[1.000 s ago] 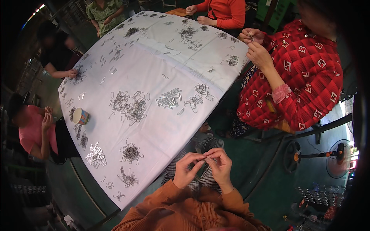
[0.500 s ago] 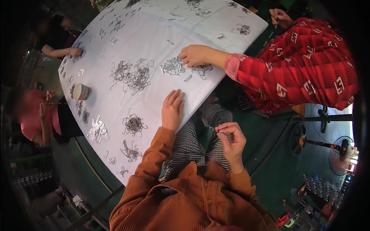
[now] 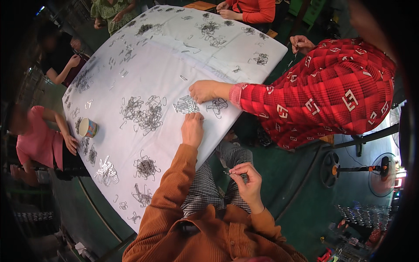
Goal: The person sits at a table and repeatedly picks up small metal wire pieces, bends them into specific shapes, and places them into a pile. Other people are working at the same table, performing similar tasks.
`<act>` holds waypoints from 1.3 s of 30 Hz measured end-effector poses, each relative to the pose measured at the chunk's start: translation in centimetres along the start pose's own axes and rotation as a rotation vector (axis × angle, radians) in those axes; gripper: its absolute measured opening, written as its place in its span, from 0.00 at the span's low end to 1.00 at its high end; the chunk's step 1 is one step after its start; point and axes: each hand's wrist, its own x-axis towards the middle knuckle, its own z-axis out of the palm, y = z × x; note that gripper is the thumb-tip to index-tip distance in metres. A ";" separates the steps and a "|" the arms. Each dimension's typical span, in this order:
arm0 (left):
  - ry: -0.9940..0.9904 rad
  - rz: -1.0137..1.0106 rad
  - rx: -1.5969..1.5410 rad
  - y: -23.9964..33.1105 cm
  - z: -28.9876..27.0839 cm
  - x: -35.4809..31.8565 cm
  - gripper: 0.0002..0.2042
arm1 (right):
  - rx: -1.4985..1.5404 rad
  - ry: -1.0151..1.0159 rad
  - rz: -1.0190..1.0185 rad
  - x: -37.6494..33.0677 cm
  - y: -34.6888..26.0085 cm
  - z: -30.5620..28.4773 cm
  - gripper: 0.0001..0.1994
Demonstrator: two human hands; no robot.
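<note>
The left hand [image 3: 192, 129] had been moved to the pile of flat silver metal strips [image 3: 184, 105] on white cloth [image 3: 152, 78], now within reach; whether its fingers were closed could not be told. A thin, dark metal piece [image 3: 226, 173] was pinched between the fingertips of the right hand [image 3: 248, 182]. No contents could be discerned in the blue-patterned paper cup [image 3: 91, 129].

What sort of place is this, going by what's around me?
Probably a small hand-assembly workshop: several people are gathered around one shared table covered in white, spread with heaps of bent wire hooks and small silvery metal pieces.
</note>
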 end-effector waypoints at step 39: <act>-0.308 -0.351 -1.221 8.1 -9.2 -11.3 0.07 | -0.186 -0.016 -0.092 0.0 -0.1 2.2 0.06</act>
